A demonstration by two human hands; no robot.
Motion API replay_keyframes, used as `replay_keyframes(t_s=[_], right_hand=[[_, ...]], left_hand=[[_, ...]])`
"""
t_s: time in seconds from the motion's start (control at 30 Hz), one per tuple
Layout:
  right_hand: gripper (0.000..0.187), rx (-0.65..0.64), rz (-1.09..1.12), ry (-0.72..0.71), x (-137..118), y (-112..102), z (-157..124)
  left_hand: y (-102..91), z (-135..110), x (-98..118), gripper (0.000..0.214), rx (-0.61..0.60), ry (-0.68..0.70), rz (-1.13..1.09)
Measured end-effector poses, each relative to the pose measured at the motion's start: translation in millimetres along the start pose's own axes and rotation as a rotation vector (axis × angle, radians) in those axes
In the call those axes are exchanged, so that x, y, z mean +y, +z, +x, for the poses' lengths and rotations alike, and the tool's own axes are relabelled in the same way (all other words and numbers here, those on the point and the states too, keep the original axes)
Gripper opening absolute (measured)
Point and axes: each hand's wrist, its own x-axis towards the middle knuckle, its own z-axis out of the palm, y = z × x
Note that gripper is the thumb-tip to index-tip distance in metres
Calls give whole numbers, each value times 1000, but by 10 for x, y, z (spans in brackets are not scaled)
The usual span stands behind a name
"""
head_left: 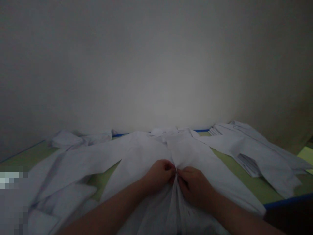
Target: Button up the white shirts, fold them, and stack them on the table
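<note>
A white long-sleeved coat (144, 148) lies spread out in front of me, collar toward the wall and sleeves out to both sides. My left hand (161, 173) and my right hand (194, 184) meet at its front opening, around the middle. Both hands are closed, pinching the two front edges together, and the cloth gathers into folds below them. Whether a button sits between the fingertips is too dark and small to make out.
The green table (102, 178) has a blue edge (288, 200). A stack of folded white cloth (234, 130) lies at the back right, partly under the right sleeve. More crumpled white cloth (63, 202) is at the left. A plain wall (156, 65) rises behind the table.
</note>
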Motion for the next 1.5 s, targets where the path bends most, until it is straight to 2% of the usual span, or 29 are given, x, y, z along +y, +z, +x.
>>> replay_keyframes(t_s=[0.1, 0.2, 0.4, 0.6, 0.83, 0.93, 1.03, 1.13, 1.23, 1.3, 1.37, 1.5], right_hand=[[26, -3, 80, 20, 9, -11, 5], [31, -7, 157, 110, 42, -4, 46], [20, 35, 196, 209, 46, 56, 109], [15, 72, 233, 252, 2, 106, 75], [12, 48, 333, 365, -26, 89, 95], [12, 28, 395, 397, -8, 90, 98], [11, 0, 436, 405, 13, 123, 86], [13, -48, 347, 342, -4, 169, 58], [18, -119, 168, 187, -60, 147, 20], [18, -191, 112, 104, -92, 56, -13], [16, -234, 100, 41, -94, -88, -60], [45, -227, 36, -4, 23, -348, -214]], left_hand=[[-1, -25, -4, 14, -7, 5, 11], [5, -46, -26, 15, -9, 25, 36], [33, -67, -57, 16, 19, -1, -29], [25, -116, -10, 19, 64, 5, 152], [33, -162, -49, 10, 24, 47, 187], [38, -190, -50, 7, 59, 104, 227], [20, -237, -36, 27, 87, 165, 242], [-28, -304, 0, 49, 55, 177, 337], [-83, -390, 79, 43, -14, 163, 543], [-114, -460, 153, 37, -67, 159, 674], [-151, -540, 229, 41, -95, 150, 787], [-289, -696, 301, 54, -89, 191, 914]])
